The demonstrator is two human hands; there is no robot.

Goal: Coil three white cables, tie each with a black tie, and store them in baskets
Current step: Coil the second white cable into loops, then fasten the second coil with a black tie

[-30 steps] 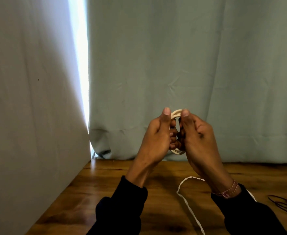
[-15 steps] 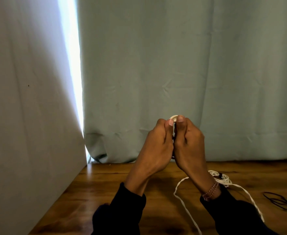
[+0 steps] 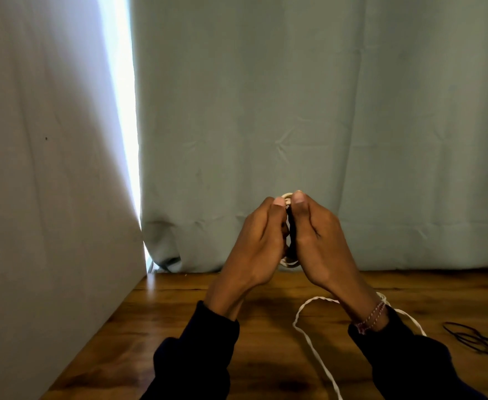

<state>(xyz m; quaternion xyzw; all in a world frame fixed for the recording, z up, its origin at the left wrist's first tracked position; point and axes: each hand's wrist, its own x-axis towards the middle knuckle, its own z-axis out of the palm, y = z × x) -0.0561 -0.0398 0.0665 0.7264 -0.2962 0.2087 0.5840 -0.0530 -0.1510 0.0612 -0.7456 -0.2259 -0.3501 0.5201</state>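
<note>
Showing only at its top and bottom edges, a small coil of white cable (image 3: 287,197) sits mid-frame, pinched between the left hand (image 3: 258,241) and right hand (image 3: 317,243), each grip closed on it with thumbs up. Lower right, loose white cable (image 3: 309,339) trails across the wooden surface (image 3: 179,327), black ties (image 3: 470,339) farther right.

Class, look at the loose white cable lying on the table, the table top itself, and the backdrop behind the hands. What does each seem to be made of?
Loose white cable: looks like twisted or braided cord with a matt finish; a spiral pattern runs along it.
Table top: wood or a wood-look laminate, fairly glossy; brown grain with a light reflection.
Backdrop: woven cloth, matt grey-green; it shows creases and fold lines.
</note>
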